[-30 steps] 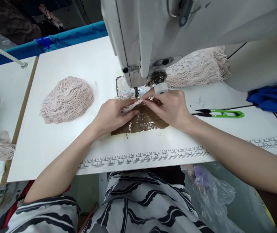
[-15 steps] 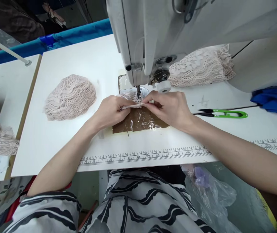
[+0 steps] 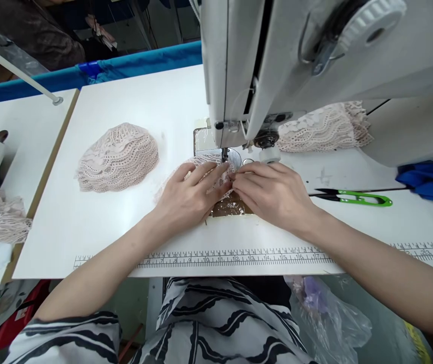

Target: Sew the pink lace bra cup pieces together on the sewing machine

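A pale pink lace piece [image 3: 221, 182] lies under the presser foot [image 3: 224, 154] of the sewing machine [image 3: 235, 60]. Spread over its left part are the fingers of my left hand [image 3: 190, 194], pressing it down, with the thumb reaching toward my right fingertips. My right hand [image 3: 275, 194] has its fingers closed together at the lace's right edge, just in front of the foot. What exactly lies between those fingertips is partly hidden. Brown taped sheeting [image 3: 229, 206] shows below the hands.
Left of the machine sits a stack of pale lace [image 3: 119, 159]; more lace [image 3: 326, 126] lies behind the needle area at right. Green-handled thread snips [image 3: 364, 197] rest by my right forearm. A ruler strip [image 3: 220, 258] runs along the table's front edge. Blue cloth [image 3: 428, 177] lies far right.
My left hand has gone from pinching the lace's edge to lying spread on top of it. The lace now lies flatter under both hands. The camera view has shifted slightly.
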`<state>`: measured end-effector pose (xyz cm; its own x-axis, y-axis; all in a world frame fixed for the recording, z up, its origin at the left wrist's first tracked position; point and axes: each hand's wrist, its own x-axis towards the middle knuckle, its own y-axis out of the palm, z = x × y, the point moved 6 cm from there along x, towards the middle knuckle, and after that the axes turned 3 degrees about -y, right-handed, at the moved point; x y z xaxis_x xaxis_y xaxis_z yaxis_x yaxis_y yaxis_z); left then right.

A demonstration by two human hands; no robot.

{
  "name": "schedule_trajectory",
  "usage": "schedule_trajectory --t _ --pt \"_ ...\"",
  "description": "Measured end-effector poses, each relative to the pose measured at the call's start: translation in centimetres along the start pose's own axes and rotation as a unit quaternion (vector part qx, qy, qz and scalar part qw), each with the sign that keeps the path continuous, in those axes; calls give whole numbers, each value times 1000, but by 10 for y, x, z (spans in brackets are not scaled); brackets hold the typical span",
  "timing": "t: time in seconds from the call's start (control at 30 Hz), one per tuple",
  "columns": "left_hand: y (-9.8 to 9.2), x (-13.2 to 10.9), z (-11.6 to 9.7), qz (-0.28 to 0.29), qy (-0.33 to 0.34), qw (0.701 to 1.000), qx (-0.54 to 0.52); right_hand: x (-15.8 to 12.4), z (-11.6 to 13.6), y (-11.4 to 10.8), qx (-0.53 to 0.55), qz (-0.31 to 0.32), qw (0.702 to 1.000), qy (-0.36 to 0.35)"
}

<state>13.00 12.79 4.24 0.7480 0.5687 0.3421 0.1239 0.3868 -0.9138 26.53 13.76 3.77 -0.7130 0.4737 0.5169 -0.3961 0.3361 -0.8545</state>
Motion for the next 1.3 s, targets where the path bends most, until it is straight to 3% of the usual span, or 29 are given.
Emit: schedule_trajectory --t 0.27,0.7,1.13,1.3 --pt "6 -6 1 13 -3 999 -38 1 4 -4 -31 -23 999 -21" --pt "11 -3 10 27 -24 997 -73 2 0 1 -45 -9 999 -7" --pt "24 3 28 -1 -59 993 -98 8 -12 13 -90 21 995 36" --pt "17 0 22 1 -55 994 -94 7 -8 9 -51 26 998 15"
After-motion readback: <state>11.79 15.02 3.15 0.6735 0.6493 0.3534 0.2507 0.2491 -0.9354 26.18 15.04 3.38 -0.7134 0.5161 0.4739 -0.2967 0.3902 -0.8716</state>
